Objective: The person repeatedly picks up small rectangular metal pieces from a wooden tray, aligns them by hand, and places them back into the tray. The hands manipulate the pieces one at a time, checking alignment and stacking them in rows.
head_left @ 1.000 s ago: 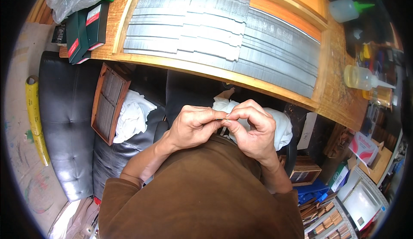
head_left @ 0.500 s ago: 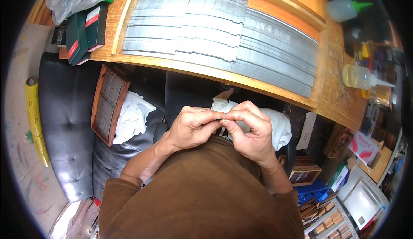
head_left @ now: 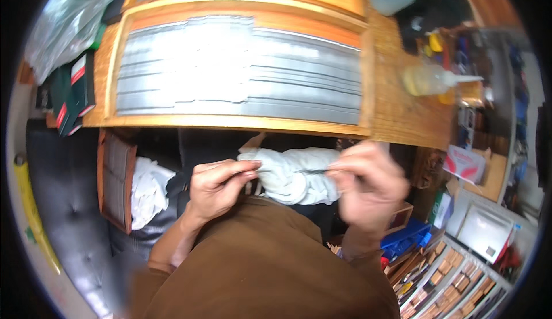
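My left hand (head_left: 217,188) is closed in a pinch in front of my body; what lies between its thumb and forefinger, if anything, is too small to make out. Smeared by motion, my right hand (head_left: 372,184) pinches a thin dark strip (head_left: 313,172), whose free end points toward the left hand. Beneath the strip a bunched pale cloth (head_left: 287,166) lies at my lap. Just beyond the hands, a shallow wooden tray (head_left: 241,125) on the bench holds many flat grey metallic strips (head_left: 310,83) laid in overlapping rows.
To the left, a smaller wooden box (head_left: 101,172) of grey strips stands beside a white cloth (head_left: 150,192) on black padded seating (head_left: 63,198). Dark green boxes (head_left: 85,83) sit at the bench's left end. Squeeze bottles (head_left: 425,80) stand right. Shelving (head_left: 460,273) lines the lower right.
My hands have drawn apart from touching; the right moved rightward with the thin dark strip now showing. The whole view has shifted, bringing more of the bench's far side into sight.
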`<state>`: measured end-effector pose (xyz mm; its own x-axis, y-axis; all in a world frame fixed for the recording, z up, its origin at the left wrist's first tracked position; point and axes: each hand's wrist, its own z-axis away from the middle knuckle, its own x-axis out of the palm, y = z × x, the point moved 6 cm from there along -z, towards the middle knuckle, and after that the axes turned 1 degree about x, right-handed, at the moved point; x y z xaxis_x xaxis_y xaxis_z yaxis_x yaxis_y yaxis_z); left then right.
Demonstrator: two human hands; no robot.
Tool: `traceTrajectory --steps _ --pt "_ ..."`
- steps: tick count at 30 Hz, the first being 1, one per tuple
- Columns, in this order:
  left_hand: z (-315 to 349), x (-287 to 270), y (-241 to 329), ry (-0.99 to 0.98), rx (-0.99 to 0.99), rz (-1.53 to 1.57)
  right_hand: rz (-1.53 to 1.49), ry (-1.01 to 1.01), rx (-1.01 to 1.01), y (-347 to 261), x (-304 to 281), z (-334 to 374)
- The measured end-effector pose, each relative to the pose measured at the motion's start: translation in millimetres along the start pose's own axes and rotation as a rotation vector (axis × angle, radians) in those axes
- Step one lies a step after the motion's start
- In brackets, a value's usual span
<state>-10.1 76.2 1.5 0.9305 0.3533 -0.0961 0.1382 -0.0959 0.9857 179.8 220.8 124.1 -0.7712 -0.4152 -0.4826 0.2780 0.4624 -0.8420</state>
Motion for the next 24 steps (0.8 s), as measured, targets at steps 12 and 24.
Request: traceTrajectory --steps 12,24 --pt "-17.1 33.2 15.7 -0.204 -0.153 0.12 0.084 -0.139 0.104 1.4 -39.2 -14.6" --pt "-5.9 47.8 3.5 -0.292 -0.435 0.168 -0.41 -0.165 0.324 69.6 75.7 47.9"
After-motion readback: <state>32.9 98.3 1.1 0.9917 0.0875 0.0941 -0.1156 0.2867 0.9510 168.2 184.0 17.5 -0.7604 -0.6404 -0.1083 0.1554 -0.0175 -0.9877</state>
